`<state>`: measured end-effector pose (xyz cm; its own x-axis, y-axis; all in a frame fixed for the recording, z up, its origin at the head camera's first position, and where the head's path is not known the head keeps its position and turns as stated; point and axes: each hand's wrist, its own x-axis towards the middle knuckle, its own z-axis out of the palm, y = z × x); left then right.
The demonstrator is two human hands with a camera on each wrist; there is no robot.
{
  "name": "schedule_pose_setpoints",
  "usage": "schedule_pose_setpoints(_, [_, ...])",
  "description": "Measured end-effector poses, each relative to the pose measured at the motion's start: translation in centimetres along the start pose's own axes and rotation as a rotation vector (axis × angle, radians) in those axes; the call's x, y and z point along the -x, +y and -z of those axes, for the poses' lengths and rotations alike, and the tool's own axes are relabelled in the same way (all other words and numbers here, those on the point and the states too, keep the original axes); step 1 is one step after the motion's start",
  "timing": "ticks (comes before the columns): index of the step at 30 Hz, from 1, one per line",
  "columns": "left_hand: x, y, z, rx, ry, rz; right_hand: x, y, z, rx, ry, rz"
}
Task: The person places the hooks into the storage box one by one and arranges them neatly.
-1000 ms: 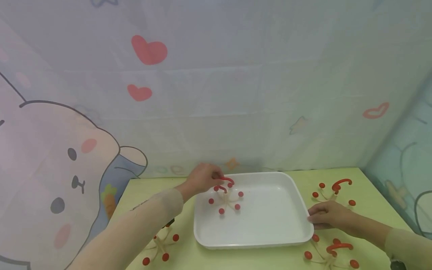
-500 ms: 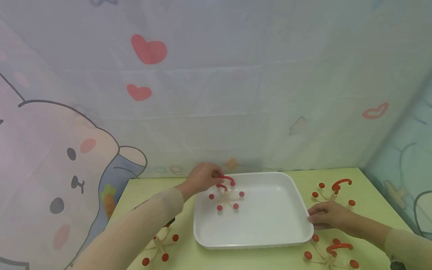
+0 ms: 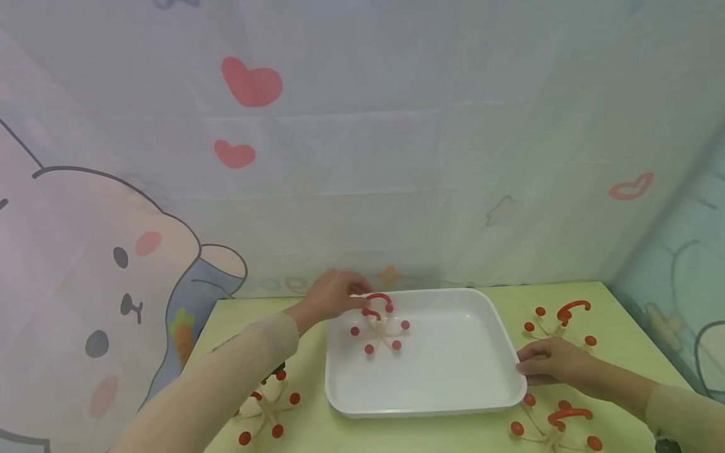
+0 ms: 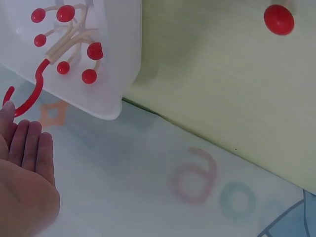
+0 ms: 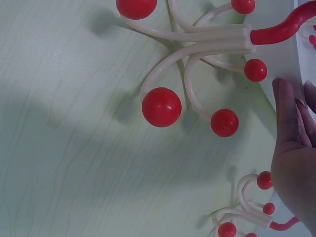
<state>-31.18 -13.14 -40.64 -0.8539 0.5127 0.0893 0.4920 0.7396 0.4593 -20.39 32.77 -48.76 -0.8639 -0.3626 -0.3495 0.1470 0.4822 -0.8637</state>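
Note:
Inside the white tray [image 3: 453, 358], at its left end, stands a claw-shaped massager [image 3: 381, 330] with pale prongs, red ball tips and a red hooked handle. My left hand [image 3: 334, 296] is at the tray's back left corner beside that handle. In the left wrist view its fingers [image 4: 30, 145] are extended, and the thumb lies against or just by the hook; contact is unclear. My right hand [image 3: 546, 362] pinches the tray's right rim. The right wrist view shows its fingers [image 5: 286, 111] along the outer wall, with the thumb on the inner side.
A similar massager [image 3: 266, 409] stands on the pale green table [image 3: 351, 434] at left, partly hidden by my left forearm. Two more are at right: one behind my right hand [image 3: 563, 321], one in front [image 3: 557, 425]. A printed cloth wall [image 3: 362, 189] rises behind the table.
The massager in the tray has tilted or turned slightly and now stands still. My left hand has shifted left, away from the hook, and its fingers have loosened. My right hand and the tray have stayed put.

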Motion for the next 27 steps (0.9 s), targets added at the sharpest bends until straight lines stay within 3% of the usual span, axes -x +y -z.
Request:
schedule_pose_setpoints(7, [1.2, 0.1, 2.1, -0.015, -0.023, -0.057, 0.0, 0.1, 0.0, 0.001, 0.006, -0.003])
schedule_pose_setpoints(14, [3.6, 0.6, 4.3, -0.071, -0.052, -0.12, -0.2, 0.2, 0.1, 0.021, 0.015, -0.018])
schedule_pose_setpoints(21, [6.6, 0.4, 6.2, -0.077, -0.058, -0.136, -0.1, 0.1, 0.2, 0.004, 0.002, -0.017])
schedule_pose_setpoints(27, [9.1, -0.2, 7.8, -0.042, -0.054, -0.112, 0.0, 0.0, 0.2, 0.008, 0.016, -0.04])
